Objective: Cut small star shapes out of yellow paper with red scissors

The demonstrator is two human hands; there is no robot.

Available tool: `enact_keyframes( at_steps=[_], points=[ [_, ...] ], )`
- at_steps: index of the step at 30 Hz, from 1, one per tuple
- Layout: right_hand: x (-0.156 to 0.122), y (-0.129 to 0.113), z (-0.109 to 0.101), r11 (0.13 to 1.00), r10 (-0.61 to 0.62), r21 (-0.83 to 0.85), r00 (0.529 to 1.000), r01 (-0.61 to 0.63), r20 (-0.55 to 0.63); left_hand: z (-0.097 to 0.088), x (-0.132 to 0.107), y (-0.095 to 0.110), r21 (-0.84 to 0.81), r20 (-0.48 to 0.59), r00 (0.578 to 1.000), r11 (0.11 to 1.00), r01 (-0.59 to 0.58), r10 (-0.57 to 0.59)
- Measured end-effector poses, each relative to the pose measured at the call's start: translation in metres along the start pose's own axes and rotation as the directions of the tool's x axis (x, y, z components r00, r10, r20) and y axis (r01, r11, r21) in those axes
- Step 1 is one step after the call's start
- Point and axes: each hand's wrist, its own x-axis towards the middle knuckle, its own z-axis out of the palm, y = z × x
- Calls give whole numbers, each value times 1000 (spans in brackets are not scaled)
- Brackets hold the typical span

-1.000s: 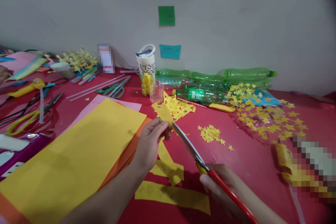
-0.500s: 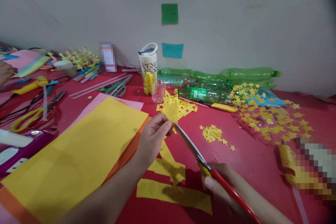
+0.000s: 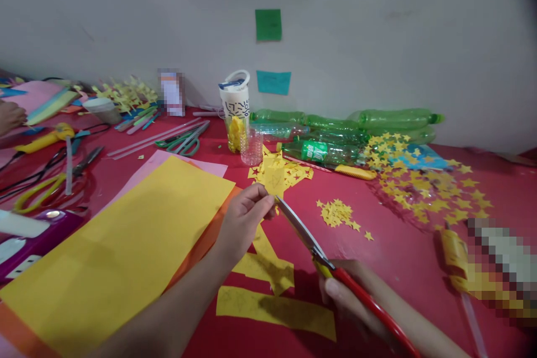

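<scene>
My left hand (image 3: 247,213) pinches the lower end of a small piece of yellow paper (image 3: 274,175) with a star drawn on it. In my right hand (image 3: 350,291) is a pair of scissors (image 3: 300,224) with red and yellow handles. Their blade tips meet the paper beside my left fingertips, and the blades look nearly closed. Below my hands lie yellow paper strips (image 3: 274,313) with faint star outlines. Right of the scissors sits a small pile of cut yellow stars (image 3: 337,213). Behind the held piece are yellow scraps with star-shaped holes (image 3: 296,172).
Yellow sheets (image 3: 138,251) over orange and pink paper cover the left side. Green plastic bottles (image 3: 331,151), a tumbler (image 3: 235,100) and a clear cup (image 3: 251,148) stand or lie at the back. A glue gun (image 3: 455,257) lies right. Another person's hand (image 3: 12,116) shows far left.
The view has shifted slightly, so things on the table sit a little further left. My hands, the paper piece and the scissors keep nearly the same pose.
</scene>
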Motion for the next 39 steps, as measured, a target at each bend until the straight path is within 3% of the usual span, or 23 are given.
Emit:
enact_keyframes(
  at_steps=[14, 23, 39],
  points=[
    [1, -3, -1, 997, 65, 46, 998, -66, 12, 2, -2, 3, 94, -4, 1000, 995, -23, 24],
    [4, 3, 1, 999, 54, 3, 995, -54, -84, 0, -1, 2, 95, 1, 1000, 995, -27, 27],
    [4, 3, -1, 996, 89, -10, 995, -90, -47, -3, 0, 0, 97, 10, 1000, 995, -1, 0]
  ],
)
